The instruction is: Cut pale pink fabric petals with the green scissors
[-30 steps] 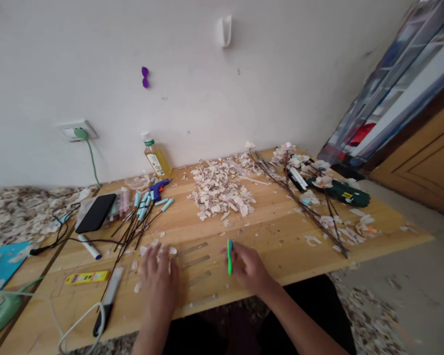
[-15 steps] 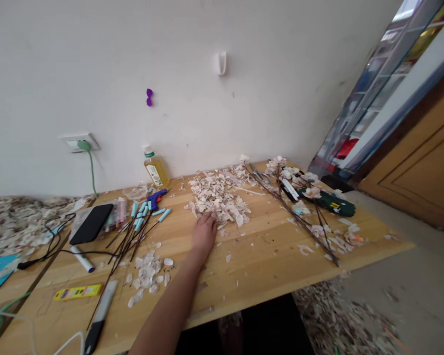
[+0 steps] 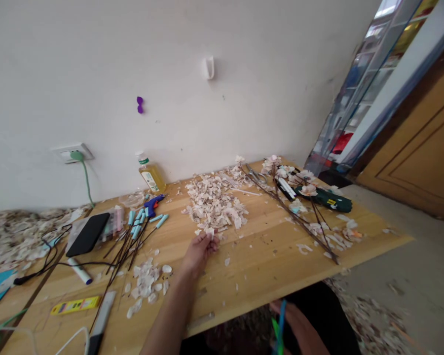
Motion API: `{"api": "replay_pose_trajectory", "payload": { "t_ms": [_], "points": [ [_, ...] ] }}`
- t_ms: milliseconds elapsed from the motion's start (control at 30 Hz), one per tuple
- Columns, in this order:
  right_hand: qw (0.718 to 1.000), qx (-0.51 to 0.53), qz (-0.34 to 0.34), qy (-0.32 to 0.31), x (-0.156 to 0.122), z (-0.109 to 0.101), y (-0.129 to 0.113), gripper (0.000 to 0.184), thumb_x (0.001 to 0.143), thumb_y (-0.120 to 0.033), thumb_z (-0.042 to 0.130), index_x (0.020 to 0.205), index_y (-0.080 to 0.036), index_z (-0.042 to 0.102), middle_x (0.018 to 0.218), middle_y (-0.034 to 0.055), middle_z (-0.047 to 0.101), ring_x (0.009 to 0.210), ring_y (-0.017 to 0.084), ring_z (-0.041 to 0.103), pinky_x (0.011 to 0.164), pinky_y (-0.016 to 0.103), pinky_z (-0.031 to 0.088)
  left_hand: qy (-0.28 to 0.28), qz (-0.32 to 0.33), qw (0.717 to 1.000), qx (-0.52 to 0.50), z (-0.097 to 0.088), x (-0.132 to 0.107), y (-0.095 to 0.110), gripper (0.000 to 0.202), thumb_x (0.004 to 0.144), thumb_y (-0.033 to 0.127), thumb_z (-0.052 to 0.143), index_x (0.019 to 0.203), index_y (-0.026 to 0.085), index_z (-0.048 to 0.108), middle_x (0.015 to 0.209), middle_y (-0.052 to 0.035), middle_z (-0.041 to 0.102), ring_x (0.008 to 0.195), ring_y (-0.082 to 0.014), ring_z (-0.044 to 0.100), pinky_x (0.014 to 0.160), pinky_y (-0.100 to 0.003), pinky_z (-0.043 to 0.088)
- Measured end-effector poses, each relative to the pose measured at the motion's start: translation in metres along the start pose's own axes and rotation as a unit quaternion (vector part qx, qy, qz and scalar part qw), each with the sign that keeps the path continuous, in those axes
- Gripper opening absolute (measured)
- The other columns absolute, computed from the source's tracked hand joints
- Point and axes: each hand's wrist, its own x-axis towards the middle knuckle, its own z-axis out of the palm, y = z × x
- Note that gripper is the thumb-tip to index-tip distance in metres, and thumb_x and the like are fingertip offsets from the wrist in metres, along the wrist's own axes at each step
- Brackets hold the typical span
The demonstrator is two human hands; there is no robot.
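Observation:
At the front edge of a heap of pale petal-like flakes (image 3: 218,197), my left hand (image 3: 202,249) is closed, its fingertips pinching a whitish flake (image 3: 209,231). My right hand (image 3: 299,320) is low in the view, below the table's front edge and above my dark-clad leg. Its fingers close around a thin blue and green tool (image 3: 280,328), whose kind is too blurred to make out. A smaller group of paler, rounded flakes (image 3: 147,281) lies left of my left forearm.
Left are thin brown stems with light-blue ends (image 3: 136,224), a blue glue gun (image 3: 153,203), a phone (image 3: 89,234), a marker (image 3: 79,271), a yellow case (image 3: 76,305) and a knife (image 3: 102,315). Behind stands a bottle (image 3: 151,175). A flowered branch (image 3: 299,224) lies right.
My left hand has drawn back slightly from the heap and now pinches a flake. My right hand has come into view at the bottom with the blue and green tool.

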Motion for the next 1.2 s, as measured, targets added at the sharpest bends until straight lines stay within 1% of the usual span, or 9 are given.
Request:
{"api": "replay_pose_trajectory", "payload": {
  "t_ms": [67,133,267,400,533,733,833,1000,1200],
  "points": [
    [0.995,-0.045,-0.011,0.094,0.037,0.0,-0.027,0.059,0.08,-0.032,0.057,0.138,-0.023,0.05,0.134,0.0168,0.059,0.126,0.038,0.053,0.101,0.059,0.047,0.014,0.018,1.0,-0.018,-0.002,-0.008,-0.005,0.047,0.065,0.046,0.083,0.095,0.014,0.064,0.073,-0.0032,0.067,0.054,-0.0096,0.056,0.054,-0.021,0.042],
    [0.985,-0.074,-0.029,0.151,0.078,0.0,-0.054,0.057,0.082,-0.03,0.055,0.138,-0.018,0.046,0.133,0.0205,0.057,0.126,0.038,0.053,0.1,0.058,0.047,0.035,0.036,0.998,-0.029,-0.005,-0.012,-0.007,0.047,0.066,0.044,0.082,0.095,0.017,0.057,0.072,-0.0017,0.068,0.052,-0.0106,0.057,0.052,-0.021,0.042],
    [0.992,-0.064,-0.045,0.097,0.15,0.006,-0.086,0.042,0.083,-0.026,0.056,0.125,-0.022,0.052,0.117,0.0142,0.063,0.109,0.031,0.061,0.091,0.048,0.052,0.071,0.053,0.994,-0.072,-0.01,-0.017,-0.007,0.045,0.066,0.038,0.083,0.09,0.018,0.051,0.079,-0.0033,0.071,0.062,-0.015,0.067,0.059,-0.024,0.049],
    [0.996,-0.023,-0.062,0.053,0.189,0.023,-0.09,0.037,0.082,-0.022,0.056,0.118,-0.02,0.053,0.108,0.0116,0.064,0.101,0.027,0.063,0.088,0.042,0.052,0.1,0.076,0.987,-0.106,-0.013,-0.02,-0.007,0.04,0.063,0.03,0.083,0.084,0.017,0.052,0.072,-0.0001,0.067,0.063,-0.0126,0.066,0.06,-0.022,0.049],
    [0.993,-0.01,-0.109,0.042,0.195,0.037,-0.083,0.04,0.082,-0.022,0.056,0.122,-0.02,0.051,0.119,0.0137,0.062,0.113,0.028,0.059,0.095,0.045,0.049,0.124,0.102,0.978,-0.131,-0.016,-0.021,-0.007,0.041,0.06,0.028,0.084,0.078,0.018,0.049,0.063,0.006,0.058,0.052,-0.007,0.053,0.055,-0.019,0.043],
    [0.995,0.002,-0.092,0.045,0.191,0.035,-0.081,0.038,0.083,-0.021,0.055,0.121,-0.021,0.052,0.117,0.0123,0.063,0.111,0.027,0.06,0.094,0.043,0.049,0.131,0.107,0.976,-0.134,-0.016,-0.023,-0.001,0.038,0.061,0.031,0.083,0.078,0.018,0.052,0.061,0.007,0.051,0.053,-0.0067,0.047,0.053,-0.02,0.039],
    [0.995,-0.007,-0.096,0.028,0.192,0.033,-0.083,0.037,0.082,-0.02,0.056,0.118,-0.021,0.053,0.115,0.0116,0.064,0.109,0.027,0.06,0.094,0.043,0.049,0.139,0.108,0.976,-0.131,-0.014,-0.024,0.0,0.034,0.062,0.031,0.082,0.076,0.017,0.054,0.063,0.0052,0.053,0.055,-0.007,0.049,0.056,-0.02,0.042],
    [0.994,-0.029,-0.108,0.002,0.193,0.031,-0.088,0.032,0.08,-0.022,0.06,0.112,-0.02,0.059,0.112,0.0116,0.066,0.107,0.028,0.06,0.092,0.042,0.048,0.121,0.111,0.975,-0.15,-0.013,-0.025,-0.004,0.034,0.061,0.03,0.085,0.076,0.017,0.058,0.078,-0.0003,0.064,0.072,-0.0114,0.061,0.073,-0.025,0.052],
    [0.998,0.003,-0.056,-0.011,0.198,0.026,-0.096,0.021,0.086,-0.036,0.062,0.102,-0.022,0.064,0.096,0.0067,0.07,0.086,0.023,0.065,0.077,0.034,0.048,0.119,0.104,0.979,-0.13,-0.015,-0.02,-0.011,0.038,0.057,0.029,0.088,0.071,0.017,0.055,0.065,0.0033,0.06,0.059,-0.0073,0.054,0.062,-0.019,0.047]
  ]
}}
